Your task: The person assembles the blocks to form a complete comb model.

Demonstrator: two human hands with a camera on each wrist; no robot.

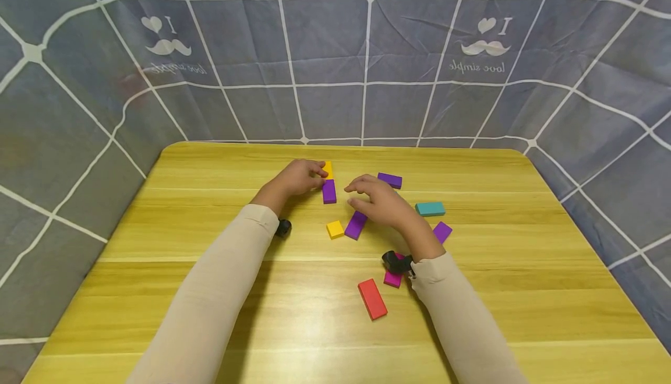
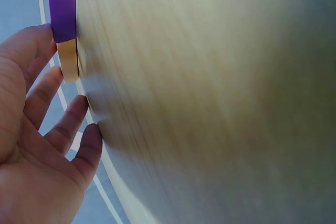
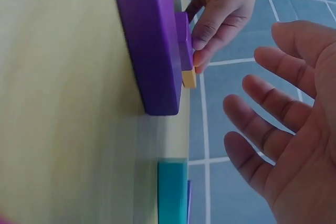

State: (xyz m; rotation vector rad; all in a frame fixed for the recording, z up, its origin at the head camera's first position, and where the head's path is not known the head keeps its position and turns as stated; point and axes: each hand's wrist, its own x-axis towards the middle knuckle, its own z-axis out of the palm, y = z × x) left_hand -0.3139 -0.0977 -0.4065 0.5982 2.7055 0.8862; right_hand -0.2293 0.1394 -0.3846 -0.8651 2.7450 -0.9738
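Observation:
A purple block (image 1: pixel 329 193) and a yellow block (image 1: pixel 329 169) lie end to end on the wooden table. My left hand (image 1: pixel 301 177) is at their left side, thumb and forefinger right at the joint between them. The left wrist view has its fingers loosely spread beside the yellow block (image 2: pixel 68 61). My right hand (image 1: pixel 385 202) hovers to the right, fingers extended and palm empty in the right wrist view. Partly beneath it lies another purple block (image 1: pixel 355 226), with a short yellow block (image 1: pixel 335 230) just to its left.
Right of the right hand are a teal block (image 1: pixel 430 209) and a purple block (image 1: pixel 442 231); another purple block (image 1: pixel 390 180) lies behind it. Nearer me are a red block (image 1: pixel 373 299) and a magenta block (image 1: pixel 392 279), partly hidden by the right wrist camera. A grey curtain (image 1: pixel 330 113) surrounds the table.

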